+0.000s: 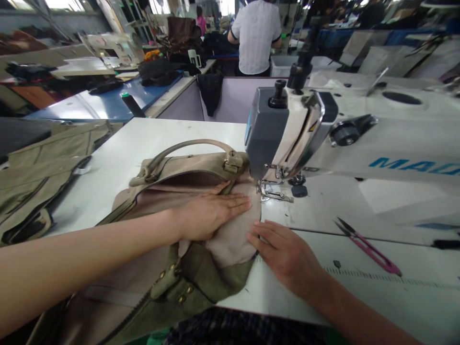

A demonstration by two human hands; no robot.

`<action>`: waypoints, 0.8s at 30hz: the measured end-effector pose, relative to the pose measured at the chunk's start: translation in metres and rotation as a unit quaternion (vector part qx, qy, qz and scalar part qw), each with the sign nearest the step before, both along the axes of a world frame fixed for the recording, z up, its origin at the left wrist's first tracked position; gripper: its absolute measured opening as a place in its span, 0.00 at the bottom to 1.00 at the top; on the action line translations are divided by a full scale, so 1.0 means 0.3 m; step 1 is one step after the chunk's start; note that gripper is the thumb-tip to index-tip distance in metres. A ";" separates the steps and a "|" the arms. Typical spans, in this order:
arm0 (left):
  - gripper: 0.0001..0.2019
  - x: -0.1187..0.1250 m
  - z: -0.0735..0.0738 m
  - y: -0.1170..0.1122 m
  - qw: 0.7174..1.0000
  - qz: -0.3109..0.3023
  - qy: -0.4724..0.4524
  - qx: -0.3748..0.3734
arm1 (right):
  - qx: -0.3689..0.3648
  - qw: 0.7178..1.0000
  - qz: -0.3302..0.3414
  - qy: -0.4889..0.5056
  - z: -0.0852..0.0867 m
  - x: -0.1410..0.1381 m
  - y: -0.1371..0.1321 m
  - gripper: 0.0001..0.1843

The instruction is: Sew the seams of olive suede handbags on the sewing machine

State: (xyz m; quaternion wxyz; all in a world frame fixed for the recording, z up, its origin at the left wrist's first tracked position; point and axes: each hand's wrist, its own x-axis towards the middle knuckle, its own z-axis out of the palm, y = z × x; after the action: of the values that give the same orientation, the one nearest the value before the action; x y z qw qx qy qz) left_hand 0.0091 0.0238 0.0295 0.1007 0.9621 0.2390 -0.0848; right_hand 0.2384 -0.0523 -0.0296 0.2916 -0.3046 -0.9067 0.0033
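Note:
An olive handbag (187, 167) with a curved handle (187, 146) and pinkish lining (230, 239) lies on the white table under the sewing machine (287, 129). My left hand (210, 213) rests flat on the lining, fingers stretched toward the presser foot (273, 193). Just right of the lining's edge, my right hand (283, 254) lies on the table with fingers extended, their tips touching the fabric. Neither hand grips anything.
Pink thread snips (370, 247) lie on the table to the right. A pile of olive fabric pieces (39, 172) sits at the left. A person in a white shirt (256, 36) stands at the back, beyond a blue table (97, 103) with another machine.

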 end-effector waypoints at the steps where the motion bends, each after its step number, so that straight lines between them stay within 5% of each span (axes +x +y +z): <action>1: 0.38 0.003 -0.003 0.011 1.000 0.004 0.005 0.006 | 0.001 1.000 -0.004 0.003 -0.002 0.003 0.013 0.14; 9: 0.40 0.019 -0.022 0.138 0.999 0.019 -0.026 -0.032 | -0.037 0.998 -0.035 0.029 -0.030 0.008 0.070 0.17; 12: 0.23 0.023 0.043 0.128 0.996 0.048 -0.032 -0.071 | -0.078 0.995 -0.033 0.043 -0.033 0.014 0.063 0.20; 13: 0.15 0.024 0.070 0.093 0.995 0.075 -0.014 -0.072 | -0.091 0.994 -0.027 0.051 -0.030 0.016 0.056 0.22; 16: 0.29 0.026 0.115 -0.104 0.993 0.115 0.015 -0.029 | -0.118 0.991 0.001 0.071 -0.007 -0.001 0.018 0.27; 20: 0.12 0.017 0.056 -0.403 0.990 0.013 -0.123 0.072 | -0.166 0.980 0.063 0.094 0.037 -0.062 -0.062 0.25; 24: 0.19 -0.016 -0.004 -0.514 0.979 0.016 -0.113 0.169 | -0.238 0.969 0.024 0.063 0.082 -0.081 -0.148 0.15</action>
State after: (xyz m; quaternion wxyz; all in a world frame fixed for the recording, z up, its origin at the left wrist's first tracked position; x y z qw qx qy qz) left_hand 0.0043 -0.1305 0.0285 -0.0355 0.9647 0.2522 0.0672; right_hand 0.2141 -0.0967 -0.0050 0.2675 -0.3428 -0.8666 0.2449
